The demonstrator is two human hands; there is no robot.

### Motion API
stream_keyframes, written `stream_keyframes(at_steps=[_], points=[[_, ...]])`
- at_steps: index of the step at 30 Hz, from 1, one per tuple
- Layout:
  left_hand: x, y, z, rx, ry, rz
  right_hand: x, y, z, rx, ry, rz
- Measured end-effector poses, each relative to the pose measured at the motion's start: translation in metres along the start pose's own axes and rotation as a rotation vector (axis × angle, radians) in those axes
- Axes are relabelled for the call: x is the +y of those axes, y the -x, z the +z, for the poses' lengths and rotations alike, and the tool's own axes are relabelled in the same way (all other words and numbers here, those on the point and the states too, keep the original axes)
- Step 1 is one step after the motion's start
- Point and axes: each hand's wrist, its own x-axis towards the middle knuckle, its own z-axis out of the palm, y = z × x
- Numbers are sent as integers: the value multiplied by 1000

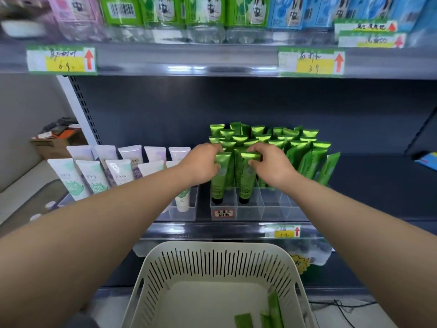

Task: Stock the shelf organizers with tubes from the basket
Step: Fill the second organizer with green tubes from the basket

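A clear plastic organizer (250,209) on the middle shelf holds several upright green tubes (305,152). My left hand (203,162) grips the front-left green tube (218,183) near its top. My right hand (272,164) pinches the crimped top of the neighbouring green tube (247,183). Both tubes stand cap down in the front compartments. Below, the cream slotted basket (212,263) holds a few green tubes (274,308) lying at its bottom right.
White and lilac tubes (94,171) fill another clear organizer to the left. The upper shelf carries green and blue packs (205,13) behind price tags (61,59). A cardboard box (54,143) sits far left. Cables (347,311) lie on the floor at lower right.
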Motion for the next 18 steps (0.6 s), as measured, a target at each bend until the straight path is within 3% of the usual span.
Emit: stream_keyframes(at_steps=[18], points=[[-16,-13,25,-6,-36,24,13,-12,31,-3,26,14]])
